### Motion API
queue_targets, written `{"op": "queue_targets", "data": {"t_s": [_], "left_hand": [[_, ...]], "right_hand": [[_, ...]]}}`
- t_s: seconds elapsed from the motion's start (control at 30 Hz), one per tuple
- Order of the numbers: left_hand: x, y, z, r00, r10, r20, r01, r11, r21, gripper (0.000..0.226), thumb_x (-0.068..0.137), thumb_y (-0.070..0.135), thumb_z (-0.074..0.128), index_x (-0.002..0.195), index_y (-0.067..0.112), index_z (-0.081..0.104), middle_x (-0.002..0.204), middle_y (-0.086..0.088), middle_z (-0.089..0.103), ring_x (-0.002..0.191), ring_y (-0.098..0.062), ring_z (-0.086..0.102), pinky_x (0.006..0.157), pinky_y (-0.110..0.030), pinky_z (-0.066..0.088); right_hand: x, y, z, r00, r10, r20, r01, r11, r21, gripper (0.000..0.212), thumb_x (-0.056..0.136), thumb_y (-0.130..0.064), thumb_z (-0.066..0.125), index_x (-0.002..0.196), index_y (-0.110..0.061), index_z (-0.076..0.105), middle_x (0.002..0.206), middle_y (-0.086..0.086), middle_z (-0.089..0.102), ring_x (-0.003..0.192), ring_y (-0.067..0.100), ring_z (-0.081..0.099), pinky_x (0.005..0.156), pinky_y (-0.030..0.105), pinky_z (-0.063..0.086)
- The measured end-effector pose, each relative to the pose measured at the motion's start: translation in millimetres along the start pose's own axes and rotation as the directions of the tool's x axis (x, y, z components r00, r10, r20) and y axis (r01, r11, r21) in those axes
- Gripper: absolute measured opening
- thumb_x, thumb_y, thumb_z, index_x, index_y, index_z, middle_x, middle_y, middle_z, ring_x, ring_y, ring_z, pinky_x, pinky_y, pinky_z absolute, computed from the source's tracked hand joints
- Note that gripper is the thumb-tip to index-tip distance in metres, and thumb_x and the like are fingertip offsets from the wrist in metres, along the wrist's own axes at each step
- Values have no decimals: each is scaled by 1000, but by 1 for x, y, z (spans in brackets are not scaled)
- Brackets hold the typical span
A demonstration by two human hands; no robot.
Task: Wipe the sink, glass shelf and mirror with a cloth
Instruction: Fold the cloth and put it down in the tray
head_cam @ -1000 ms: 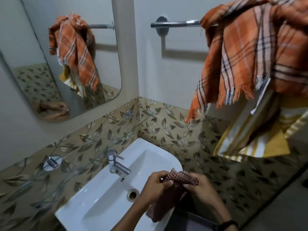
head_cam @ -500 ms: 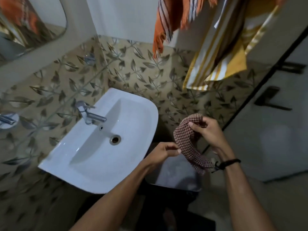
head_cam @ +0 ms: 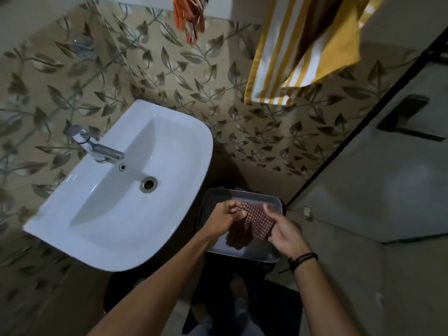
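Two grips on one red-checked cloth (head_cam: 253,223): pinching its upper left edge with the left grip (head_cam: 224,218), clasping its right side with the right grip (head_cam: 282,232) (black band (head_cam: 303,259) at that wrist). Holding it bunched and hanging over a grey plastic tub (head_cam: 242,194), just beside the white sink (head_cam: 198,146) and lower down; clear of the sink, but cannot tell whether touching the tub.

Looks like the readying step: spreading or refolding the cloth into a pad before wiping. Not yet on the sink; nothing of mirror or glass shelf in view, so no judging those.

Next, probably: gather the cloth into one grip, free the other, swing left and up over the rim, then work across the basin toward the chrome tap (head_cam: 101,149) and the drain (head_cam: 148,184). Calls for a flat, firm pad rather than a loose tail, and for care round the tap's base.

Above, against the leaf-patterned tiled wall (head_cam: 169,76): a yellow-striped towel (head_cam: 303,49) and the fringe of an orange towel (head_cam: 190,18), both well apart from the work.
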State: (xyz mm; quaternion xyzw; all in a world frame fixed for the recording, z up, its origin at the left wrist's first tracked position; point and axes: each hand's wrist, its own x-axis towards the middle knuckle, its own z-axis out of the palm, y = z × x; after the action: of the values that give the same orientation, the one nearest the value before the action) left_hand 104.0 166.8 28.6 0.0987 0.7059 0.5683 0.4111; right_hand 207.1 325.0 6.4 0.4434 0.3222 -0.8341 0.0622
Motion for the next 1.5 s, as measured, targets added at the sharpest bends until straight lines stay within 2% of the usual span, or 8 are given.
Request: {"op": "queue_targets", "data": {"t_s": [0.13,0.23,0.47,0.63,0.8,1.07,1.33,1.5], "left_hand": [[7,-30,-12,977,-140,-164,147,988,34,20,92,-6,65,103,11,65,93,-6,71,88,-18,68,74,-25,56],[10,-49,-20,949,-200,-243,206,978,3,40,85,-20,63,112,8,51,84,-8,62,76,-17,62,62,-21,54],[40,-85,-43,942,-183,-282,244,949,202,37,78,-18,71,79,20,68,73,2,69,69,-13,65,61,-20,56],[75,-83,-55,932,-45,-360,128,969,211,45,77,-17,68,81,28,67,84,6,72,84,-12,68,83,-31,58],[82,-96,-53,915,3,-404,70,984,166,33,88,-14,61,91,18,65,98,7,70,90,11,64,88,-11,49],[85,-233,-61,854,-373,-362,424,903,70,40,84,-19,64,124,-13,59,129,-33,61,120,-43,59,111,-45,41],[91,-235,-65,878,-400,-264,447,881,151,44,92,-18,55,135,-13,48,143,-28,51,131,-41,50,114,-40,36],[99,-220,-61,882,-398,-253,453,865,217,45,93,-18,53,137,-17,44,145,-30,47,136,-41,47,103,-21,33]], "right_hand": [[21,24,-4,994,33,-100,-38,998,-56,76,89,3,68,153,-19,33,136,14,59,106,29,63,79,36,53],[32,28,4,991,-27,-128,-7,966,-257,67,86,17,63,141,-19,48,131,12,56,96,18,60,67,28,50],[75,32,17,959,-153,-239,13,865,-501,40,81,10,73,113,-12,65,116,17,68,96,25,66,88,45,56],[102,17,36,915,-328,-235,177,849,-498,31,82,9,70,101,-15,70,109,11,71,97,23,68,86,37,57],[121,30,41,877,-438,-196,310,829,-465,31,85,11,67,104,-13,72,105,5,71,97,16,67,84,31,57],[182,131,3,962,-182,-204,17,786,-619,32,82,23,57,107,8,70,102,12,66,96,25,60,59,8,49],[192,140,-3,972,-194,-132,-3,553,-833,37,84,13,56,118,5,69,112,11,68,106,25,63,87,29,52],[193,128,1,969,-174,-172,-70,476,-876,32,84,2,54,109,-7,71,110,18,69,92,34,68,72,34,54]]}}
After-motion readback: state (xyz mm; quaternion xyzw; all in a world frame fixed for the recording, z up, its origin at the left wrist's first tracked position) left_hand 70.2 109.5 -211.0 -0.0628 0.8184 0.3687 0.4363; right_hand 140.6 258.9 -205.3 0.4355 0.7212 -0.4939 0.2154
